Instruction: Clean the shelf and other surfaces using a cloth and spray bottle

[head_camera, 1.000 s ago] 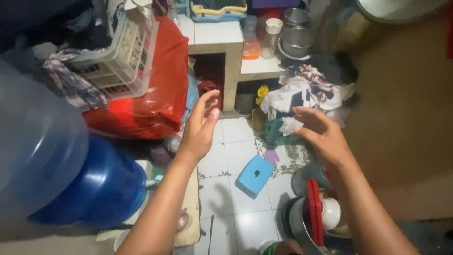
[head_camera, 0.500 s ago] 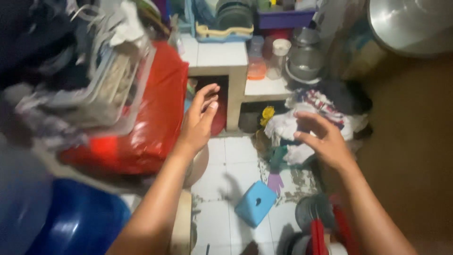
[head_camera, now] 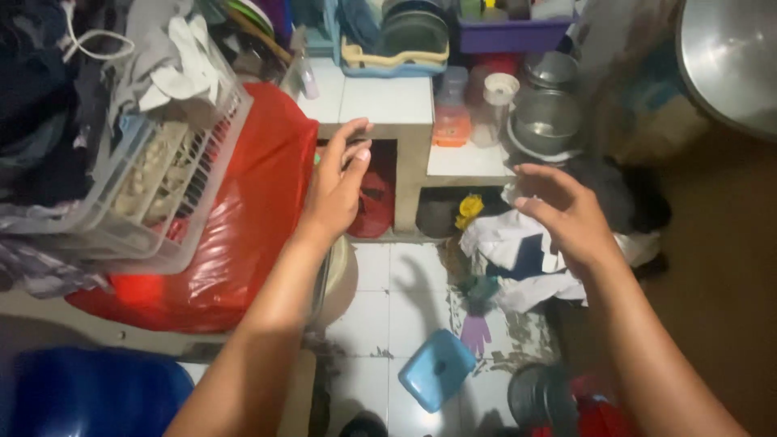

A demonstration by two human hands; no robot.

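Red plastic is filling the left of the view: a bulging red sack (head_camera: 243, 218) is lying on the floor with a white slatted basket (head_camera: 174, 186) of clothes leaning on top of it. Behind them a tiled concrete shelf (head_camera: 388, 101) is carrying steel pots (head_camera: 546, 121), tubs and a dish rack, and a big metal basin (head_camera: 728, 57) is showing at the upper right. A dark blue drum (head_camera: 89, 396) is sitting at the lower left corner.

Below the shelf's right end a heap of cloth (head_camera: 518, 243), mostly white, is lying on the tiles. A light blue plastic box (head_camera: 437, 368) is lying tilted on the floor in the middle, with a small purple glove (head_camera: 476, 332) just beside it.

Both arms are stretching forward in the air. The left hand (head_camera: 336, 190) is hovering with fingers spread and loosely straight, just beside the red sack's right edge and in front of the shelf's dark opening, gripping nothing. The right hand (head_camera: 566, 214) is hanging palm down with fingers apart and slightly curled above the heap of cloth, also empty and not touching it.

As a judgement, this is looking like the reaching stage, with no contact made. Taking hold of either thing would be calling for the hands to drop lower and the fingers to close, the soft cloth needing a gathering pinch and the slick sack a broad grasp.
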